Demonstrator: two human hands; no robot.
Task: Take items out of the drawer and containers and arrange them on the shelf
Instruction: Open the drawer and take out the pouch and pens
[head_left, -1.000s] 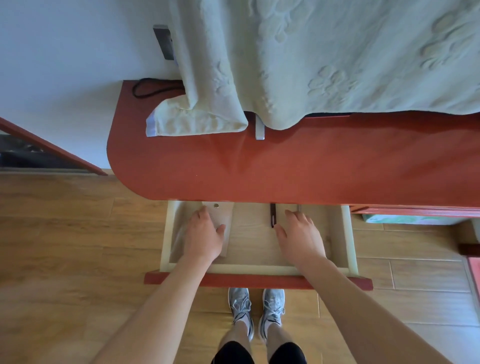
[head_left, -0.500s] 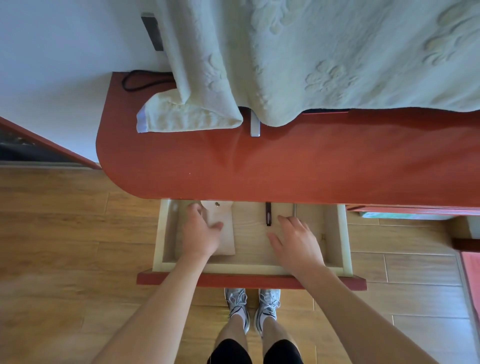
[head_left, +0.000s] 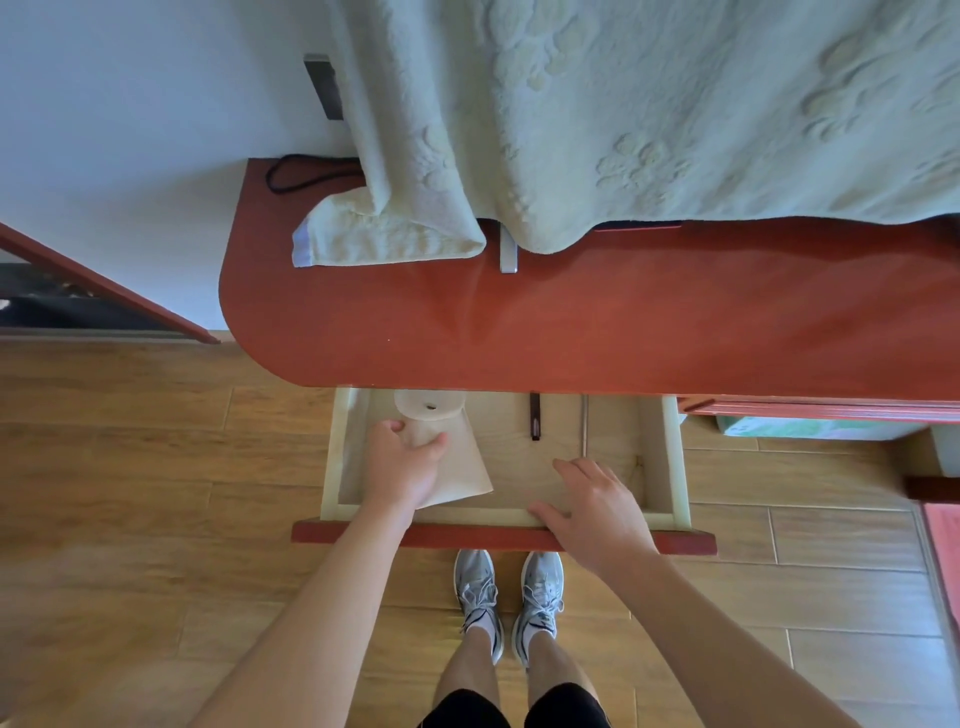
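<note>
The drawer (head_left: 671, 457) stands pulled out from under the front edge of the red worktop (head_left: 571, 322), at about 6 o'clock from the worktop's middle. Inside it, at the 9 o'clock side, lies a pale beige pouch (head_left: 462, 470) with a rounded flap and a small snap at its 12 o'clock end, right under the worktop's edge. The left hand (head_left: 405, 465) grasps this pouch, its fingers curled over the 9 o'clock side and its thumb pressed on the face. I cannot tell whether the pouch is lifted clear of the drawer bottom.

The right hand (head_left: 597, 512) is released. It holds nothing, its fingers spread loosely over the drawer bottom at the 4 o'clock part and its thumb lying along the front rim.

At 12 o'clock in the drawer a dark stick (head_left: 535, 423) lies pointing front to back. Just at its 3 o'clock side is a thin metal rod (head_left: 584, 423), parallel to the stick and apart from it.

A pale green blanket (head_left: 623, 104) hangs over the far part of the worktop, with a folded corner resting on it at 10 o'clock. A black cable (head_left: 301, 171) loops beside that corner. Below the drawer front, at 6 o'clock, stand the person's grey shoes (head_left: 478, 587) on the wooden floor (head_left: 130, 493).
</note>
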